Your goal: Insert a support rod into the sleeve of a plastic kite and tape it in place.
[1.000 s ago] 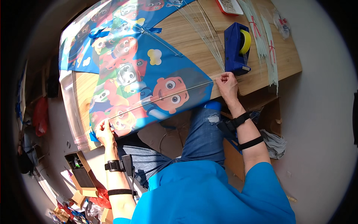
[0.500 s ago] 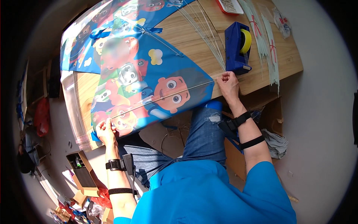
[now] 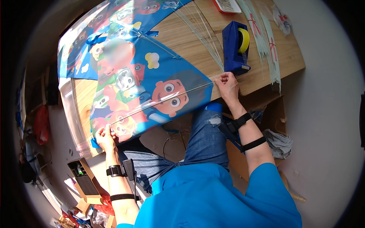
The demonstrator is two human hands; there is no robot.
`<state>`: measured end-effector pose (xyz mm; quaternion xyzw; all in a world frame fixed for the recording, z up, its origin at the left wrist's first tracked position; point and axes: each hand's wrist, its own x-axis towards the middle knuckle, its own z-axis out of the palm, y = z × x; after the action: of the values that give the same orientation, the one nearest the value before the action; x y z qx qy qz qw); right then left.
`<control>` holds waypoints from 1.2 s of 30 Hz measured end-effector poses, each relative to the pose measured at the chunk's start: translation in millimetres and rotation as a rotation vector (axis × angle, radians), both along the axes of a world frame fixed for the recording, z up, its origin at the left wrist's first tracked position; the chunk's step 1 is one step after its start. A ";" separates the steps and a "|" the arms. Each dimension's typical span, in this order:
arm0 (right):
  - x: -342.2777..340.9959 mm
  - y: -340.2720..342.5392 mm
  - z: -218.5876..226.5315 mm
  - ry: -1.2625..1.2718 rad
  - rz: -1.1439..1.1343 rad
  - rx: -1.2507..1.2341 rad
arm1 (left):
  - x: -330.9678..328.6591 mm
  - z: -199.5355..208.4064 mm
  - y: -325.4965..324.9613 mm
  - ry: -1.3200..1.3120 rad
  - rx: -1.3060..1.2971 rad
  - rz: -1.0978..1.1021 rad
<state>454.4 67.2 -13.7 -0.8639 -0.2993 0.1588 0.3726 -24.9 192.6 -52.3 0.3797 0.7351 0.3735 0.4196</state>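
A blue kite [image 3: 152, 78] printed with cartoon figures lies spread over the table. One thin pale rod [image 3: 152, 107] runs across its near part. The rod's left end is pinched by my left hand [image 3: 106, 140], low on the kite's left side. My right hand [image 3: 229, 88] is closed at the other end, just past the kite's right tip; its fingertips hide that end. Another rod [image 3: 157, 45] crosses the kite farther up, beside blue tabs. Just beyond my right hand stands a blue tape dispenser [image 3: 230, 49] with a yellow roll [image 3: 243, 40].
Loose thin rods [image 3: 201, 32] fan across the wooden table [image 3: 292, 57]. Bundles of pale rods [image 3: 272, 57] tied with red lie right of the dispenser. At the far edge sit a red-rimmed tray [image 3: 227, 6] and a plastic bag [image 3: 282, 22]. Open boxes [image 3: 85, 178] stand lower left.
The whole view has shifted slightly, so the table and kite appear a little farther left. Both hands keep their pinch at the ends of the rod.
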 end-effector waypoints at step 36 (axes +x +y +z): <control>-6.2 0.2 -0.5 -0.004 -0.009 0.034 | 0.1 3.2 0.7 -0.039 -0.032 0.021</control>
<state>448.2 67.5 -14.2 -0.8591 -0.2989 0.1502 0.3873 -24.7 193.3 -49.2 0.3577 0.7365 0.3735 0.4359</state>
